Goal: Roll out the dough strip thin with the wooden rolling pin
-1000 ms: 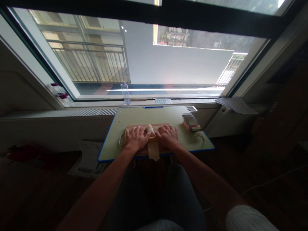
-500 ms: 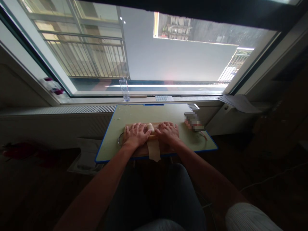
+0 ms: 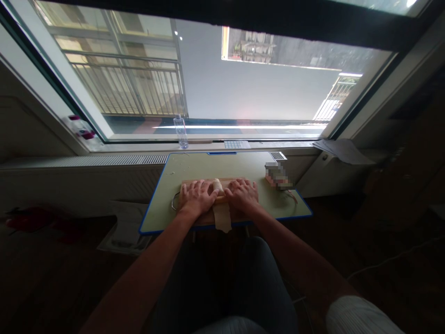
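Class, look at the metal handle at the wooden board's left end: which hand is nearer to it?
Left. The left hand is just to the right of the metal handle; the right hand is farther right, across the pale strip from it.

Table (image 3: 201, 164): open stretch between board (image 3: 185, 183) and window-side edge, passable; small scraps (image 3: 173, 173) at its left. Right of board: open strip, bounded by blurred item (image 3: 279, 177) at the table's right edge. Left of board: handle (image 3: 174, 202) juts out; bare table beyond it. Over board: left hand (image 3: 199, 197) and right hand (image 3: 242, 192) block both sides; narrow gap between them taken up by dough (image 3: 222, 218) and rod (image 3: 221, 200). Near edge: dough hangs over, between forearms. Beyond far edge: bottle (image 3: 181, 133), upright on sill (image 3: 205, 146).
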Motion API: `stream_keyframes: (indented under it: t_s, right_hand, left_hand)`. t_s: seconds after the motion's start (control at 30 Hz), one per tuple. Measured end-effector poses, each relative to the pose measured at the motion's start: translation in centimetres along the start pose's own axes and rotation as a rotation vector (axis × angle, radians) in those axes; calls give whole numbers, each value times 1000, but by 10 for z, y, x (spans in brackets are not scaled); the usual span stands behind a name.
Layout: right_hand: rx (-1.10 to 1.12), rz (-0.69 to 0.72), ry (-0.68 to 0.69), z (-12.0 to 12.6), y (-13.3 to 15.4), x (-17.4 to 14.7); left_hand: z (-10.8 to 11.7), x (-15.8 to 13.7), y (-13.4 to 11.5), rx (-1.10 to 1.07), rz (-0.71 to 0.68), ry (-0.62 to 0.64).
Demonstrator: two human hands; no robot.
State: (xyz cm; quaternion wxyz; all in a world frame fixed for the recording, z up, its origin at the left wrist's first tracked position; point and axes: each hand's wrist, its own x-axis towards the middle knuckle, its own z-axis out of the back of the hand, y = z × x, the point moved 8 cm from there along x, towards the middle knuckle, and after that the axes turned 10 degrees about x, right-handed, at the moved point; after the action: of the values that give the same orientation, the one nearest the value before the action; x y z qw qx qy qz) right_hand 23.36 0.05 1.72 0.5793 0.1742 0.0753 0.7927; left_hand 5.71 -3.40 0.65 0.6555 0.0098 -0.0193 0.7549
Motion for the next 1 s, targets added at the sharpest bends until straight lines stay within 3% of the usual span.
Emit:
stream_keyframes:
  t_s: [1.0]
  right_hand:
    - [7, 10, -7, -1, -1, 11]
  left_hand:
    - [-3, 11, 2, 32, -8, 9]
